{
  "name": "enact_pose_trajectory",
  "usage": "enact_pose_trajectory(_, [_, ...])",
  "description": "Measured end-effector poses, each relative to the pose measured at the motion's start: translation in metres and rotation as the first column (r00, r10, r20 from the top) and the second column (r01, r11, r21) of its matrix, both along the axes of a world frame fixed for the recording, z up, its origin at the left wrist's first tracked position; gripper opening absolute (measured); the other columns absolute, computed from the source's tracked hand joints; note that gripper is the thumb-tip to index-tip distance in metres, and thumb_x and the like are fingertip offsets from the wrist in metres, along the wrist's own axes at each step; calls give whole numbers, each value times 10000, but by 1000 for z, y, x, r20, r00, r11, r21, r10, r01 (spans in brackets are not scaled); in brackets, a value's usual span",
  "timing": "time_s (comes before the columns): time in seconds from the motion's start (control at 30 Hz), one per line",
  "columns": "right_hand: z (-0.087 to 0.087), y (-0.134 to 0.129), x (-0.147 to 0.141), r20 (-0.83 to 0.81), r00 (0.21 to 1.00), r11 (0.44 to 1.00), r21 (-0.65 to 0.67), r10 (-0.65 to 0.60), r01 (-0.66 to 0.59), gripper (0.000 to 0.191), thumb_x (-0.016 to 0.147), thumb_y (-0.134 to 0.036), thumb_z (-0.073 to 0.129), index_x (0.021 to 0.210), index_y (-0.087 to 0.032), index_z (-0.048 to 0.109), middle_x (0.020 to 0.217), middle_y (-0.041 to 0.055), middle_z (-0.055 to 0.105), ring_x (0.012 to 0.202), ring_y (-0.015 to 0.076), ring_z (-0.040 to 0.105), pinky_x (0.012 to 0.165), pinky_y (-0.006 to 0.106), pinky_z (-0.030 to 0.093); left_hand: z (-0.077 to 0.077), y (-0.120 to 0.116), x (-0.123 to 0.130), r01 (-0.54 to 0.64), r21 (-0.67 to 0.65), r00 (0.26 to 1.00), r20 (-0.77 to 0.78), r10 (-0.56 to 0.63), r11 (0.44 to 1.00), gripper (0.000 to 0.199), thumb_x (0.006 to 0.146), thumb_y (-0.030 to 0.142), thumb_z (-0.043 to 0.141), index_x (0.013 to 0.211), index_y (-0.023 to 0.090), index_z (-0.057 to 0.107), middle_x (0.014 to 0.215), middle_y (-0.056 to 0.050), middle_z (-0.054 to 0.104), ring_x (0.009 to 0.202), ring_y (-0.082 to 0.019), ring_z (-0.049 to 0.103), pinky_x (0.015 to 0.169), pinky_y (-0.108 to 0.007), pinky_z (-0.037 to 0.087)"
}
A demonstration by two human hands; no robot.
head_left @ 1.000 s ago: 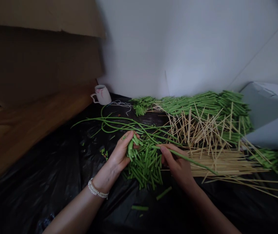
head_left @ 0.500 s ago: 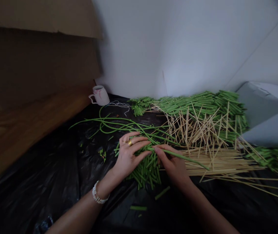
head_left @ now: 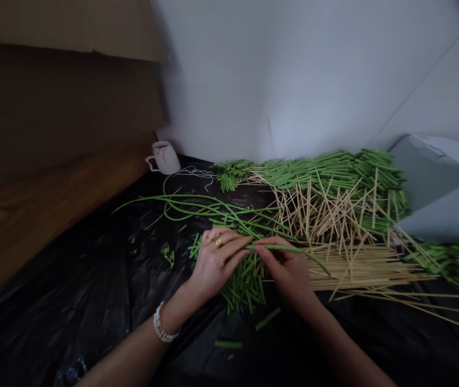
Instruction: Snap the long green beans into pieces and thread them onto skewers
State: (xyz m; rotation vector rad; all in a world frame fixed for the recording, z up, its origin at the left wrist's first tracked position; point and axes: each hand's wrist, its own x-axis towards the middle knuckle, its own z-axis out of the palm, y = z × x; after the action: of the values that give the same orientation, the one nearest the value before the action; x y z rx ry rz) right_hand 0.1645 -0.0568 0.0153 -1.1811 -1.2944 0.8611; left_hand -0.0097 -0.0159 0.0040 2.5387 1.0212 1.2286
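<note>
My left hand [head_left: 217, 259], with a ring and a beaded bracelet, pinches one end of a long green garlic scape [head_left: 289, 248]. Close beside it, my right hand [head_left: 288, 264] grips the same scape between thumb and fingers, and the free end sticks out to the right. Under both hands lies a heap of short cut scape pieces [head_left: 245, 285], partly hidden by my left hand. Several long, uncut scapes [head_left: 189, 203] curl over the plastic behind my left hand.
Bamboo skewers [head_left: 366, 269] lie to the right, with skewered scape pieces [head_left: 330, 169] along the wall. More green bundles [head_left: 451, 263] rest at far right by a white box [head_left: 439, 188]. A mug [head_left: 165, 158] and white string [head_left: 195, 173] sit at the back. Black plastic [head_left: 104, 301] covers the floor.
My left fingers, spread before, have closed onto the scape next to my right hand. The scape's free end now reaches less far right.
</note>
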Motion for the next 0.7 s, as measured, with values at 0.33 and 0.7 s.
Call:
enact_pose_trajectory(0.33, [-1,-3,-2,-22,999,999,-21,-43,42,120,814,-329,685,852,-214,692,645,-15,638,527,122,563,495,240,437,3,-1,2,131,-218,974,208,-85,967,75,830,196,703,895,174,734,840,-38,682,776,-141,634,715,-261,497])
enact_pose_trajectory(0.7, [-3,1,1,-565,818,909,-275,110,-313,294,744,-416,775,773,-201,576,498,-77,512,402,50,391,396,172,259,16,-4,2,417,-408,898,323,-298,812,74,822,184,710,883,175,752,872,-55,699,816,-147,649,749,-261,509])
